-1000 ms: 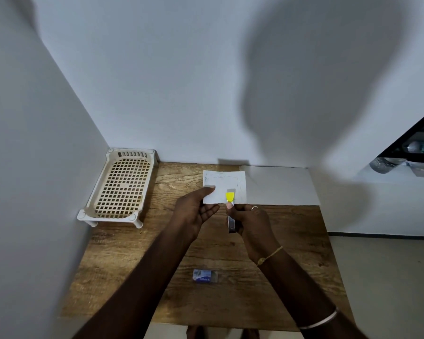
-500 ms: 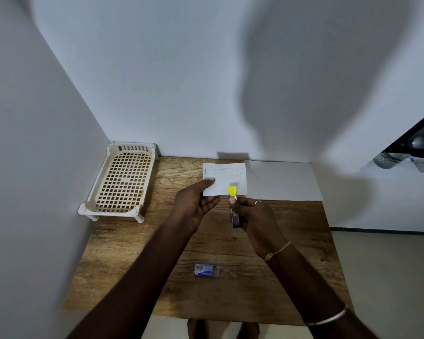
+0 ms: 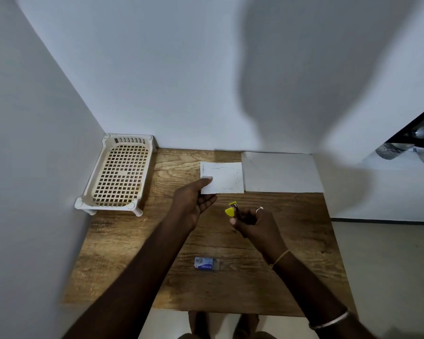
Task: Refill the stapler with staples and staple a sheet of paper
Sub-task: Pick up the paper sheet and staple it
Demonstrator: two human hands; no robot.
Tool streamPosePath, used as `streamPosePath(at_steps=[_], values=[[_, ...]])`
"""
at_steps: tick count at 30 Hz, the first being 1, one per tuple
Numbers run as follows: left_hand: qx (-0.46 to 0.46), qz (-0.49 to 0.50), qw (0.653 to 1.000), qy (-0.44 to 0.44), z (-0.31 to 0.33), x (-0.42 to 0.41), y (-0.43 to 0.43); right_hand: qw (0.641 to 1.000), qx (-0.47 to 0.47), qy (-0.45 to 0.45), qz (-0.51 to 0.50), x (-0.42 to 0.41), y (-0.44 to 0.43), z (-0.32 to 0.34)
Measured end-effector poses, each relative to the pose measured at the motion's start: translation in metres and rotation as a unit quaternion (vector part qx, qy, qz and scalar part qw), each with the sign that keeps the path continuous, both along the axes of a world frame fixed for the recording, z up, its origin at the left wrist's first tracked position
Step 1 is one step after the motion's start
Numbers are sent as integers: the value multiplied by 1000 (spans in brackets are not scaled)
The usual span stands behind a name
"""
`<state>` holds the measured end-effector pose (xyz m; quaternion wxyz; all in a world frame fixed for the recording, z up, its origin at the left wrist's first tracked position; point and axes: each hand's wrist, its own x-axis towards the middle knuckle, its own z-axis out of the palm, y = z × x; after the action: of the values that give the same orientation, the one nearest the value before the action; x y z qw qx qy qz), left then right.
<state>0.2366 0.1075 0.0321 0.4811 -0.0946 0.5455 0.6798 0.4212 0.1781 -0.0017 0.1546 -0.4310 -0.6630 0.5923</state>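
Observation:
My left hand (image 3: 194,200) pinches the lower left corner of a small white paper sheet (image 3: 224,177) and holds it above the wooden table (image 3: 291,241). In my right hand (image 3: 252,225) is a small yellow stapler (image 3: 232,211), gripped with its yellow tip pointing up and left. The stapler is below the paper's lower edge and apart from it. A small blue staple box (image 3: 206,263) lies flat on the table, nearer to me, between my forearms.
A cream plastic lattice tray (image 3: 120,174) stands at the table's far left corner against the walls. A stack of white paper (image 3: 282,173) lies at the far right against the back wall. The table's right edge drops to a pale floor.
My right hand has drawn the stapler down and away from the paper's lower edge, where it was before. My left hand still holds the sheet, slightly higher in view.

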Motion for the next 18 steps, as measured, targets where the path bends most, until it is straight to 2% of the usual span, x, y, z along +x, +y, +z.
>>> streamPosePath(at_steps=[4, 8, 13, 18], values=[[-6, -1, 1000, -1, -4, 3, 0, 990, 112, -80, 26, 6, 1, -19], [-4, -5, 1000, -8, -4, 6, -2, 951, 249, -165, 87, 8, 0, -39], [-4, -7, 1000, -9, -5, 10, -2, 914, 302, -229, 145, 13, 1, -61], [-6, -6, 1000, -9, -8, 12, -4, 900, 317, -251, 165, 17, 1, -67]])
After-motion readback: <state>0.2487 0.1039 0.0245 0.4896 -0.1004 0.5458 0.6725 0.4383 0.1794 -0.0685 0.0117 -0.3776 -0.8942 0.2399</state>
